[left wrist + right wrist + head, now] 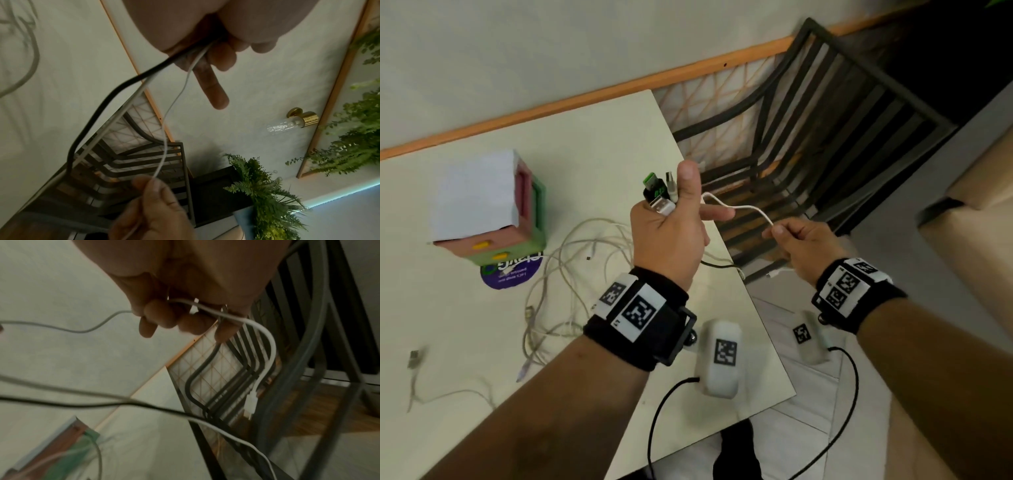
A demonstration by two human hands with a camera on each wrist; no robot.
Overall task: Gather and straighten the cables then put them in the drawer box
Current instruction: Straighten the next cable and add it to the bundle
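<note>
Table [592,144], tangled cables [571,274], chair [825,120] behind

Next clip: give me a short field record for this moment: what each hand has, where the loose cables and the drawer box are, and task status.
left hand: left hand grips a bundle of plugs, raised above the table
right hand: right hand pinches a thin white cable that runs over to the left hand
loose cables: tangle of pale cables lying on the table; one separate cable near the left edge
drawer box: drawer box lying tipped over on the table, nothing visibly put in it
status: gathering under way, stowing not yet done
</note>
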